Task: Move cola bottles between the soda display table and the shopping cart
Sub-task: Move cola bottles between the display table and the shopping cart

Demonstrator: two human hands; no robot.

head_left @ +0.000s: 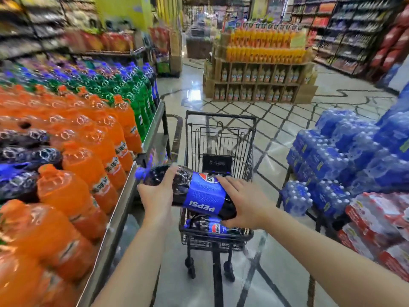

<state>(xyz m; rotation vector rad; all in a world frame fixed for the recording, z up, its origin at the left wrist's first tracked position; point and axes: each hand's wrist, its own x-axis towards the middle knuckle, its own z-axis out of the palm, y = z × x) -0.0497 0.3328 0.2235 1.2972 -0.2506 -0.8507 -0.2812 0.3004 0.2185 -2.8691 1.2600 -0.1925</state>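
A large Pepsi cola bottle [199, 191] with a blue label lies sideways in the air, its blue cap pointing left toward the display table [119, 209]. My left hand [158, 193] grips its neck end and my right hand [241, 202] grips its base end. The bottle hangs over the near end of the black wire shopping cart [221, 138]. A second cola bottle [210, 227] lies inside the cart, partly hidden under the held one. Dark cola bottles [24, 151] stand on the table among orange ones.
The table at left is packed with orange [73, 189], green [137, 103] and blue-capped soda bottles. Blue water packs [345, 156] and red cases [380, 224] are stacked at right. A juice display [263, 65] stands ahead across the tiled floor.
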